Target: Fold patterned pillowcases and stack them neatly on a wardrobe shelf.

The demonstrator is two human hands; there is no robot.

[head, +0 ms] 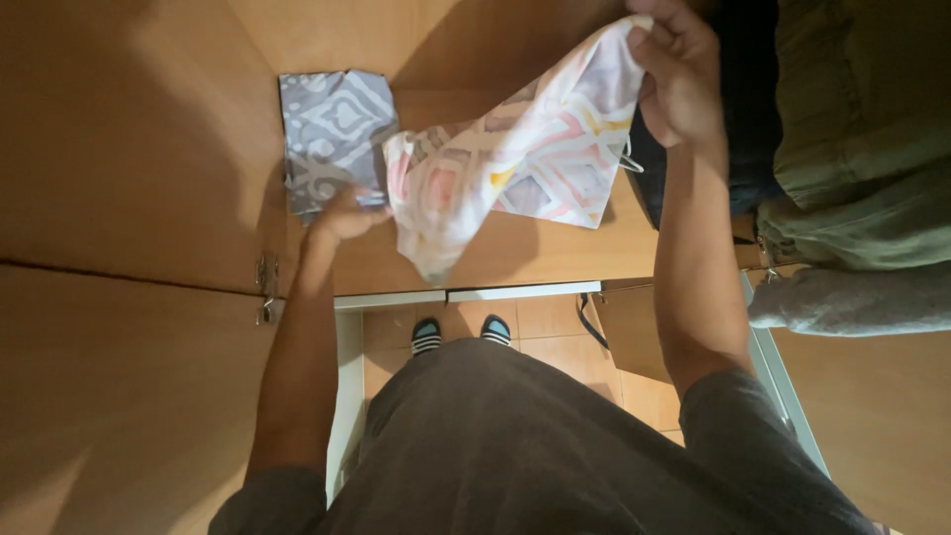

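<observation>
A pale patterned cloth (525, 159) with pink, yellow and grey shapes hangs stretched between my two hands above a wooden shelf (555, 253). My right hand (679, 74) grips its upper corner near the top of the view. My left hand (347, 213) holds the cloth's lower left edge, just below a folded grey-and-white patterned cloth (332, 134) that lies flat on the shelf.
Dark and olive-green garments (852, 129) hang at the right, with a grey one (862, 297) below them. An open wooden door (129, 297) with a metal hinge (265, 287) fills the left. Below are a tiled floor (555, 327) and my striped slippers (461, 332).
</observation>
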